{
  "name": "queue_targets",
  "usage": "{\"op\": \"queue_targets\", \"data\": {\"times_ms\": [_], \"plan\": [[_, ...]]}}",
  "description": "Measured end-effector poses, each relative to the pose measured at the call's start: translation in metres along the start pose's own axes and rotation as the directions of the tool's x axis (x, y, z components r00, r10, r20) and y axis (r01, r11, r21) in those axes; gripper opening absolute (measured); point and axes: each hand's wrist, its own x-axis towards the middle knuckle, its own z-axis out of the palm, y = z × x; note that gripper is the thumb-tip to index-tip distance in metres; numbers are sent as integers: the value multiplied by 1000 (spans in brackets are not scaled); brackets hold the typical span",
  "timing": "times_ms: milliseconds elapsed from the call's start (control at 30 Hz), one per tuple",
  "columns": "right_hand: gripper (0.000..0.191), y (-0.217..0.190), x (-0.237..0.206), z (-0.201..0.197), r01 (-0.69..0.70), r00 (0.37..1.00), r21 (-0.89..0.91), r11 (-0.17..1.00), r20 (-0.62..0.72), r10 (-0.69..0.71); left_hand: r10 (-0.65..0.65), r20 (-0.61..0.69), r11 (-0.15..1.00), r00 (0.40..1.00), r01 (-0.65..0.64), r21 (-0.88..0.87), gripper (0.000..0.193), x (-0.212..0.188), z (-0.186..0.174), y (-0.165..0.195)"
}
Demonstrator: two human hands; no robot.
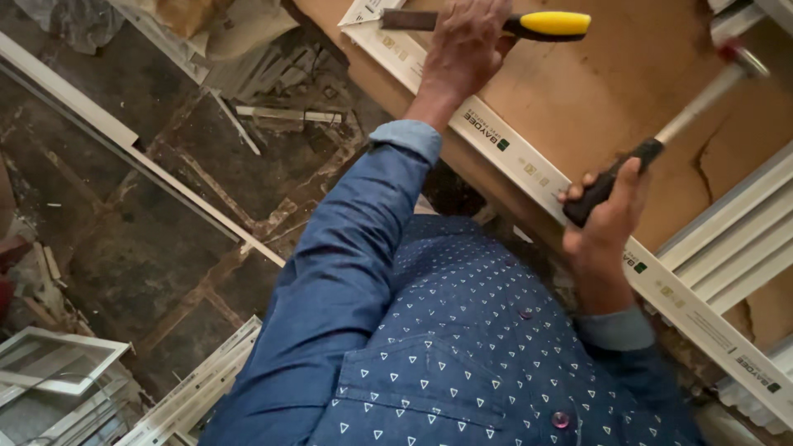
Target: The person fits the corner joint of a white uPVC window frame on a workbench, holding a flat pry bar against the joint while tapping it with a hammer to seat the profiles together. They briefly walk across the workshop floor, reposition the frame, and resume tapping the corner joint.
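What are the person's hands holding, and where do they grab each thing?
The left hand grips a chisel around its middle, where blade meets yellow handle. The right hand holds a hammer by its black grip's lower end.

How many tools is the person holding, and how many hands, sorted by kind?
Chisels with a yellow handle: 1, in the left hand
Hammers with a black grip: 1, in the right hand
Hands: 2
Total: 2 tools, 2 hands, 4 things
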Motion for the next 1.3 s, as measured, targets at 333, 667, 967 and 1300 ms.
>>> {"op": "queue_targets", "data": {"times_ms": [333, 667, 967, 1300], "plan": [[36, -13, -2, -2, -138, 977, -77, 987, 152, 148, 37, -47, 999, 998, -36, 10, 48, -2, -1, 0], [30, -8, 15, -15, -85, 941, -267, 960, 295, 166, 7, -49, 999, 999, -8, -32, 39, 1, -7, 5], [30, -7, 14, -12, -187, 903, -337, 923, 310, 296, 13, -127, 1000, 992, -11, 18, 40, -1, -2, 1], [25, -5, 9, 1, -168, 915, -368, 914, 287, 284, -64, -30, 997, 997, 62, -54, 31, 4, -8, 4]]}}
